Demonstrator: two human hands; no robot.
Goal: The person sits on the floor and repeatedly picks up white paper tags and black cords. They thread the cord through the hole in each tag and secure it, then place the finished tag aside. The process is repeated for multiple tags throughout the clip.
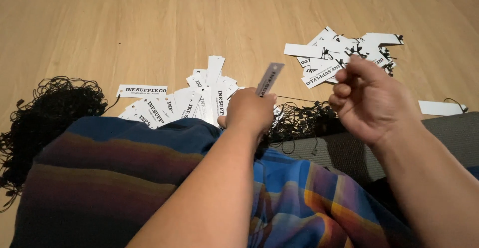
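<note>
Left hand pinches a narrow paper tag upright over the wooden floor.

The tag's long axis tilts up and to the right, its face edge-on and blurred. The right hand curls loosely, fingertips pinched together — whether it grips a black string is hard to tell. Loose white tags lie beneath; strung tags beyond.

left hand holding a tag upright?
Yes: the left hand grips a single white tag that stands up above its knuckles, clear of the tag pile on the floor.
</note>
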